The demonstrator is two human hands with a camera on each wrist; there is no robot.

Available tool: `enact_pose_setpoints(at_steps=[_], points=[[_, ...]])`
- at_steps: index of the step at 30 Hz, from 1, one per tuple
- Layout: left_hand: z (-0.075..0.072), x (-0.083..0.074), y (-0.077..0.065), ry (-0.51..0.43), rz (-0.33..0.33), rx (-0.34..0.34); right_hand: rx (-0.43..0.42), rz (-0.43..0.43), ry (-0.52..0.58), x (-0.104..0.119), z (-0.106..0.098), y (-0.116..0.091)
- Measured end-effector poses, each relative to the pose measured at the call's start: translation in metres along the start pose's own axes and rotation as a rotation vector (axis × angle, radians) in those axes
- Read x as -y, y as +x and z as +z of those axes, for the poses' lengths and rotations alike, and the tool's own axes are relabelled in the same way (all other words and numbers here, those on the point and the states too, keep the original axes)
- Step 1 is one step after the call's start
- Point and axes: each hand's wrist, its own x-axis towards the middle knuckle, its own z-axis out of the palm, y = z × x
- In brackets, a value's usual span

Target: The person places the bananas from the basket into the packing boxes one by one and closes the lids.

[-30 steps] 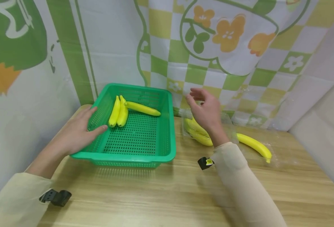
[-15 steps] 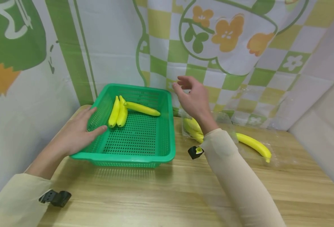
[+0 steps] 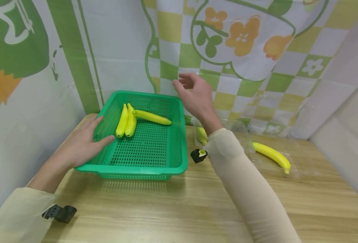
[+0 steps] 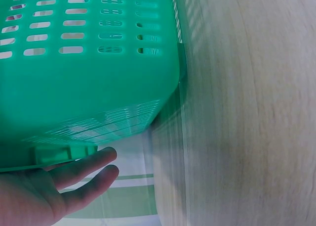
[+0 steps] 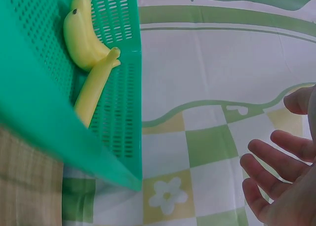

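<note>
A green plastic basket (image 3: 157, 170) holds two bananas side by side (image 3: 122, 123) and a third banana (image 3: 153, 117) lying crosswise against them. My left hand (image 3: 83, 143) holds the basket's left rim, thumb over the inner side. Two of its fingers (image 4: 86, 174) show outside, just under the rim, in the left wrist view. My right hand (image 3: 195, 92) is raised beyond the basket's back right corner, in front of the patterned cloth. Its fingers (image 5: 276, 161) are spread and loosely bent around nothing in the right wrist view.
On the wooden table (image 3: 154, 209), right of the basket, clear plastic packaging (image 3: 243, 135) lies with a single banana (image 3: 271, 155). More yellow bananas (image 3: 201, 135) show partly behind my right forearm. The patterned cloth (image 3: 170, 30) hangs close behind the basket.
My right hand has moved left and upward, from above the packaged bananas to near the basket's back right corner. My left hand and the basket stay in place.
</note>
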Motion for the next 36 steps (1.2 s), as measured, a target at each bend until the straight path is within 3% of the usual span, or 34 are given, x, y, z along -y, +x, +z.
enact_pose_setpoints(at_steps=[27,36], points=[[0.001,0.001,0.0,-0.003,0.002,-0.001,0.068,0.099,0.074,0.015,0.065,0.023],[0.0,0.002,0.001,-0.002,-0.002,0.0,0.034,0.047,0.076,0.015,0.089,0.024]])
